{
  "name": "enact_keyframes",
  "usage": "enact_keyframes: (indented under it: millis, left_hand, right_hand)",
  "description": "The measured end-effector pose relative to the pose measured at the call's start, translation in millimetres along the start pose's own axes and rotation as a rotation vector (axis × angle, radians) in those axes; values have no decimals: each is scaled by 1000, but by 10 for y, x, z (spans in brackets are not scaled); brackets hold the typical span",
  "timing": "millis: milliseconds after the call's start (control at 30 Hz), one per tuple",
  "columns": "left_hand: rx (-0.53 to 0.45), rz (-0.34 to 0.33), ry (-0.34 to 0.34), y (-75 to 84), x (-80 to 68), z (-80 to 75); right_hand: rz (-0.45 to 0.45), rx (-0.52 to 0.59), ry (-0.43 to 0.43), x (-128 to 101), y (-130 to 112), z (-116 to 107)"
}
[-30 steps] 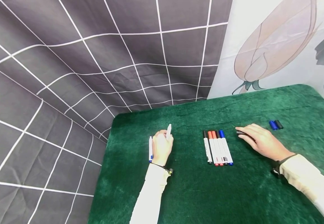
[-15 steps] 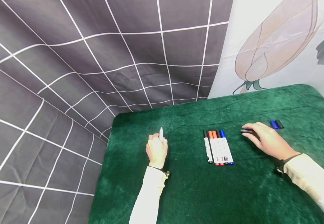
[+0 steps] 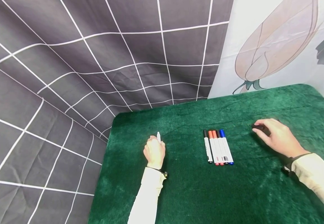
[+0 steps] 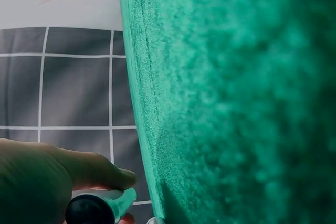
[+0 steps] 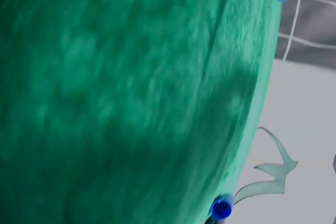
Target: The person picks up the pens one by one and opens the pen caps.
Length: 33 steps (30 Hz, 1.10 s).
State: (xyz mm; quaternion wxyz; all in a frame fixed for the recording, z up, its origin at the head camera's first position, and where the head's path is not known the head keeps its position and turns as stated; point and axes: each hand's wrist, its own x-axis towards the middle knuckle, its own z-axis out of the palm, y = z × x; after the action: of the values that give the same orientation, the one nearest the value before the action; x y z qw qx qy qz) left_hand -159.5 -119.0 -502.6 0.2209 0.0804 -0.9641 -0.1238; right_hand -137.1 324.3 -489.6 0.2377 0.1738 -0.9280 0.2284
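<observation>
In the head view my left hand [image 3: 154, 151] holds a white marker [image 3: 158, 137], its uncapped-looking tip end pointing away. The left wrist view shows the thumb [image 4: 100, 169] pressed along this marker and its black end [image 4: 89, 211]. To the right, my right hand [image 3: 280, 137] pinches a black marker cap [image 3: 258, 127] between thumb and fingers, just above the cloth. A blue cap [image 5: 221, 208] shows at the bottom of the right wrist view, with something dark beside it. Between the hands several capped white markers [image 3: 218, 149] lie side by side, with black, orange-red and blue caps.
A green velvety cloth [image 3: 190, 186] covers the table. Behind its far edge hangs a dark grid-patterned curtain [image 3: 139, 74], and a white flower-printed cloth [image 3: 262, 62] hangs at the right.
My left hand has shifted left with its marker and now hides the blue-ended marker beside it. My right hand has moved right with the black cap, covering the blue and black caps.
</observation>
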Motion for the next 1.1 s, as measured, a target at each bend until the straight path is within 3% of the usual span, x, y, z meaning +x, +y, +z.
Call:
enact_keyframes:
  millis: [200, 500, 633, 833, 1100]
  left_hand:
    - [15, -7, -25, -13, 4, 8]
    - [17, -18, -54, -13, 6, 6]
    - [15, -22, -60, -15, 6, 10]
    - [19, -15, -64, -13, 2, 7]
    - [21, -10, -73, -3, -2, -13]
  right_hand:
    - [95, -52, 24, -40, 199, -102]
    - [363, -93, -105, -69, 495, -285]
    - [444, -98, -119, -94, 567, -326]
    - [515, -120, -132, -107, 629, -379]
    - [528, -147, -169, -95, 727, -411]
